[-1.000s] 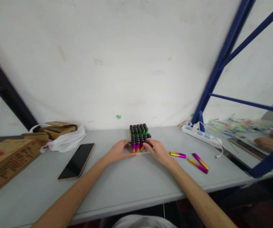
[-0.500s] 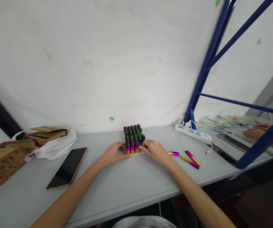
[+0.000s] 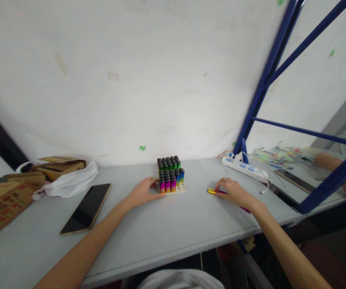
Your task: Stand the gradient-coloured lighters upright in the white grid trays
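A pale tray point(image 3: 181, 188) stands on the table, with rows of upright lighters point(image 3: 168, 185) that have black tops and green, blue or pink-to-yellow bodies. Bare sockets show at its front right corner. My left hand point(image 3: 144, 192) is closed around the tray's left side, thumb along the front edge. To the right, my right hand point(image 3: 234, 192) has its fingertips on a yellow-and-magenta lighter point(image 3: 211, 191) lying on the table. Beneath that hand's wrist pokes the magenta end of another loose lighter point(image 3: 245, 210); the rest is hidden.
A phone point(image 3: 86, 208) lies at left, near a white plastic bag point(image 3: 70, 186) and cardboard boxes point(image 3: 7, 202). A power strip point(image 3: 245, 167) with cables sits at back right, beside a blue metal frame point(image 3: 258, 90). Beyond it, another person's hands point(image 3: 326, 161) show.
My right hand has left the tray's front right corner and moved right to the loose lighters, covering most of them. My left hand stays at the tray.
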{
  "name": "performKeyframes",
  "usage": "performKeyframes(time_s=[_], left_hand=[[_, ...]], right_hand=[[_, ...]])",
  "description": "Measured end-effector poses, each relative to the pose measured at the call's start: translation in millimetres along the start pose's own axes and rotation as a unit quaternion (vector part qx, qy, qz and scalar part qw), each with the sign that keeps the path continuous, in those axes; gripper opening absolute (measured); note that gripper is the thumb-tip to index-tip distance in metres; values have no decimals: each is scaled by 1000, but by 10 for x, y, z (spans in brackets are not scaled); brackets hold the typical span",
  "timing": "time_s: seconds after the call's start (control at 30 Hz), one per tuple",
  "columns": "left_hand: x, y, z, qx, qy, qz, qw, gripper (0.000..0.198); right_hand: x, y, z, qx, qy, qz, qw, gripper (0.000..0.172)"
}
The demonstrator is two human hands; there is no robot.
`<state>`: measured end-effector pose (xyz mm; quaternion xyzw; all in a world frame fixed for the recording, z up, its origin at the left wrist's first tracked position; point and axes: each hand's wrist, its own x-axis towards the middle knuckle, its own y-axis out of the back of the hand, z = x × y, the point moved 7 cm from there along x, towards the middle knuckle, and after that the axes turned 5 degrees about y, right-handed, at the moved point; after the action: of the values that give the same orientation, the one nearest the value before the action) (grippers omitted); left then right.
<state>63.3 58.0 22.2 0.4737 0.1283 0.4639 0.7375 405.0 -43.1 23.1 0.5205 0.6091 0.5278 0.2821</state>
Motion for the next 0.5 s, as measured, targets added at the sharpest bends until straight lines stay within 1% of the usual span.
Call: performKeyframes(time_s=[0.13,0.27,0.33,0.43,0.5], left_hand=[[4,-16,-16,15,-2,1,1000,54],[8,-24,-19,26,-2,-4,1000,54],[8,-27,-16,29,0,-10,1000,55],[3,-28,-12,26,-1,-14,1000,55],[-2,-27,-15,25,-1,-13,1000,54]], right_hand=[[90,51,-156,91,-7,38,995,24],[312,140,-332,185,0,125,975,35],[478,141,-392,261,2,165,951,39],[755,87,-482,380,-1,195,904,42],[913,52,-559,435,-4,210,876,44]])
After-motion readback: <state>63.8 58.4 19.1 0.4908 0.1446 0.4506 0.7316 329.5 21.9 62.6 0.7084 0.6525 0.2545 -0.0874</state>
